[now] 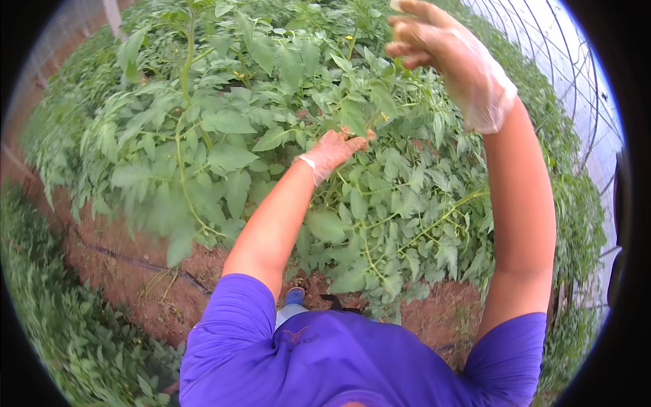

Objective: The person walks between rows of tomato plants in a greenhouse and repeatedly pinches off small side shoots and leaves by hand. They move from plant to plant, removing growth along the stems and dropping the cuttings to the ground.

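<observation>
Leafy tomato plants (229, 122) with small yellow flowers fill the view before me. My left hand (335, 150), in a thin clear glove, reaches in among the leaves near the middle; its fingers are bent at a plant's stem and leaves, partly hidden, and whether they grip is unclear. Raised at the upper right is my right hand (437, 46), gloved too, above the foliage, with its fingers curled; its fingertips meet the top rim of the picture near something small and pale, and I cannot tell whether it is held.
Reddish soil (122, 249) lies between the rows, with a thin dark hose (142, 262) along it. Another row of plants (76, 325) stands at the lower left. A curved greenhouse frame with film (574, 76) rises at the right, and a pale post (113, 18) at the upper left.
</observation>
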`<state>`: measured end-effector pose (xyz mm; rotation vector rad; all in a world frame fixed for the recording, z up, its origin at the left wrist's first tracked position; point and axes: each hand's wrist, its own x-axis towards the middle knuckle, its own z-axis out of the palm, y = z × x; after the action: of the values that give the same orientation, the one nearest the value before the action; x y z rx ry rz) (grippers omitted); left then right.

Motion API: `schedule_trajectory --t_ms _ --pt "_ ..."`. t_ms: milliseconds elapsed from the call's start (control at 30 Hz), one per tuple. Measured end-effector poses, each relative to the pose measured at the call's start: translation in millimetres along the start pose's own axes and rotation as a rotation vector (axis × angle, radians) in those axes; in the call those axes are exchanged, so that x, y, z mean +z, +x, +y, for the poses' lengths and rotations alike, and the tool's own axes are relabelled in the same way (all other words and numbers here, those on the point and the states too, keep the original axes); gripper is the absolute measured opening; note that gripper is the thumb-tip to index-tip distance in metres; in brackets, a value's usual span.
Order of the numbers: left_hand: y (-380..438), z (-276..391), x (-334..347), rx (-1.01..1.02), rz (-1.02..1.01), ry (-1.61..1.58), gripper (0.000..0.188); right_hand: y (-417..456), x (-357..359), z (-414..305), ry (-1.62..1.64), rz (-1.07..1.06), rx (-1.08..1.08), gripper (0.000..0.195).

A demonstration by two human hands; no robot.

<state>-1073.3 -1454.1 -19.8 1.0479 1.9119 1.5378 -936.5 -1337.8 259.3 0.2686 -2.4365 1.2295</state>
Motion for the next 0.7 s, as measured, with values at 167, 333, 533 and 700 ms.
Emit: schedule_trajectory --t_ms 167,333,533,700 --pt "2.9 -22.4 26.8 0.007 -0.072 -0.566 0.030 43.9 48.5 -27.0 -0.013 -0.068 0.131 0.054" --pt "-7.4 19.5 -8.2 0.187 0.230 -0.782 0.033 19.7 61.0 -67.4 0.209 -0.348 0.052 0.046" --pt "-34.0 54.6 -42.8 0.267 0.201 -0.802 0.040 -19.6 10.5 -4.0 0.215 -0.272 0.503 0.028" --pt "-68.3 48.9 -37.9 0.245 0.196 -0.690 0.041 -5.2 25.3 -2.7 0.683 0.147 0.496 0.027"
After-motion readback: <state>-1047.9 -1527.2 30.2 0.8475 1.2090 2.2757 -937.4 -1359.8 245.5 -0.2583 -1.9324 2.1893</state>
